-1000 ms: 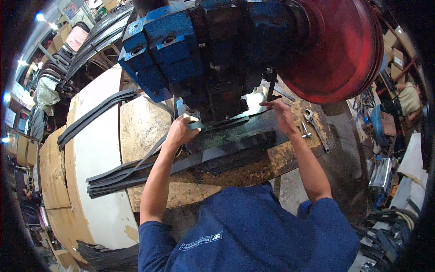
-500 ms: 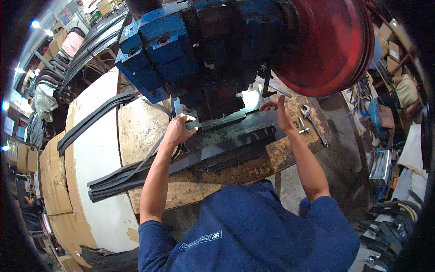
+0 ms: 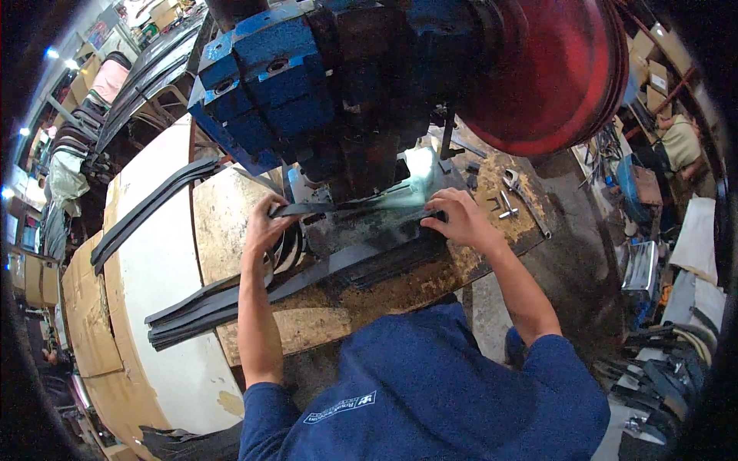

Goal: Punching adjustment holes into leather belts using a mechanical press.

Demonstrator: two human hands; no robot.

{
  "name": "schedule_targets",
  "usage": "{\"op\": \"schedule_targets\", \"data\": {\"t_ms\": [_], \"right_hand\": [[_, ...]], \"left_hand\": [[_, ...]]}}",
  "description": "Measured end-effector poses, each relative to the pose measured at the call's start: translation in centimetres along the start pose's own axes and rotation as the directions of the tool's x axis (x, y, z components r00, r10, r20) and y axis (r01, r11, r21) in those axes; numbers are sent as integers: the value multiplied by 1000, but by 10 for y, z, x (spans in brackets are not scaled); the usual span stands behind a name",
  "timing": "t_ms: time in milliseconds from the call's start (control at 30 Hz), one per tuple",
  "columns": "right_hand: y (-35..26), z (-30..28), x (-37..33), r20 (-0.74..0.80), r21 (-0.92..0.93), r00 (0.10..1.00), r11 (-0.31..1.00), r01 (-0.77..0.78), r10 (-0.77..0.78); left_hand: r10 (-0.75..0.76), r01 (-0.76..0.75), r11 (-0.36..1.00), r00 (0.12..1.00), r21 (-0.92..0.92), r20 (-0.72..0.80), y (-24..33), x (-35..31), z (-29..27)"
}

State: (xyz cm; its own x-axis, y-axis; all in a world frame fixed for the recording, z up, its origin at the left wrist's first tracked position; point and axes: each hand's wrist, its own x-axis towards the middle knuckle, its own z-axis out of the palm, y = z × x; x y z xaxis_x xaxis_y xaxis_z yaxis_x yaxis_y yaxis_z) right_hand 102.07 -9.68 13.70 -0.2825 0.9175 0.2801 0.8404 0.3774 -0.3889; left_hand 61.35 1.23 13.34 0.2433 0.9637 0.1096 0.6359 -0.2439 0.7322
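My left hand is closed round a dark, flat strip at the left side of a blue press. From that hand the strip runs right, under the dark press head, which hides part of it. At the right end of the press's metal plate, my right hand is curled, thumb and fingers pinched together. Something dark shows between them, too small to make out. More long black strips lie in a bundle in front of the plate and reach out to the left.
A large red wheel rises at the press's right. On the worn wooden table lie an adjustable wrench and a small T-shaped tool. Another black strip bundle rests on the white board at left, beside cardboard.
My right hand has come down and left from its open, raised pose to the plate's right end, its fingers closing. My left hand has moved slightly left, and the strip in it now shows.
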Motion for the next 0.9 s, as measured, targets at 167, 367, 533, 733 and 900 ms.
{"op": "schedule_targets", "data": {"t_ms": [167,367,533,733,900], "right_hand": [[-81,14,18,-7,65,993,991,116,-115],[-107,57,32,76,82,987,987,135,-142],[-121,43,31,-113,150,981,973,174,-158],[-119,43,29,-214,264,954,928,265,-211],[-117,44,25,-180,570,980,803,173,-84]], "left_hand": [[86,-91,995,985,-30,-149,-1,-56,-3],[117,-139,988,954,-61,-275,14,-66,13],[93,-110,993,964,-52,-250,16,-73,3],[75,-96,992,972,-86,-223,9,-73,9],[102,-120,990,972,-73,-212,11,-74,9]]}}
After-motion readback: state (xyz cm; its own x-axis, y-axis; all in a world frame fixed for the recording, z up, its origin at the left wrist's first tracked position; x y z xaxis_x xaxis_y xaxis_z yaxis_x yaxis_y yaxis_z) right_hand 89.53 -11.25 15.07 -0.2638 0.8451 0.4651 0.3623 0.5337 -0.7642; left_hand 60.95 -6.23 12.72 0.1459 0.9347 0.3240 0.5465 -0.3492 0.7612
